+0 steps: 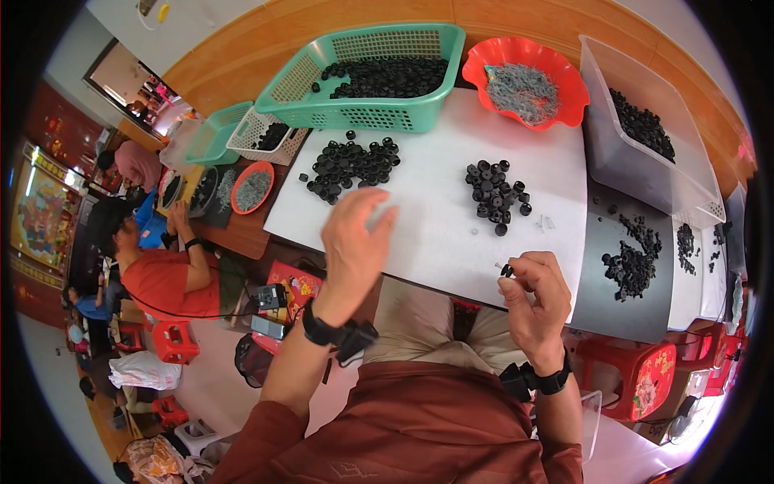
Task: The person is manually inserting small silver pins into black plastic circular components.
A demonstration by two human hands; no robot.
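Note:
Between the thumb and fingers of my right hand (pixel 538 294) is a small black plastic cap (pixel 507 272), held over the near edge of the white table mat (pixel 435 218). My left hand (pixel 355 234) is raised over the mat, thumb and fingers apart, with nothing seen in it. Just beyond the left hand lies a loose pile of black plastic caps (pixel 351 165). A second pile of black parts (pixel 493 194) sits farther right, beyond my right hand. A few small clear pieces (pixel 548 223) lie beside that pile.
At the back stand a green basket (pixel 355 114) of black parts and a red bowl (pixel 476 68) of grey pieces. A clear bin (pixel 645 173) is at right, near more black parts (pixel 633 262) on a dark surface. Leftward, a person in a red shirt (pixel 173 278) works.

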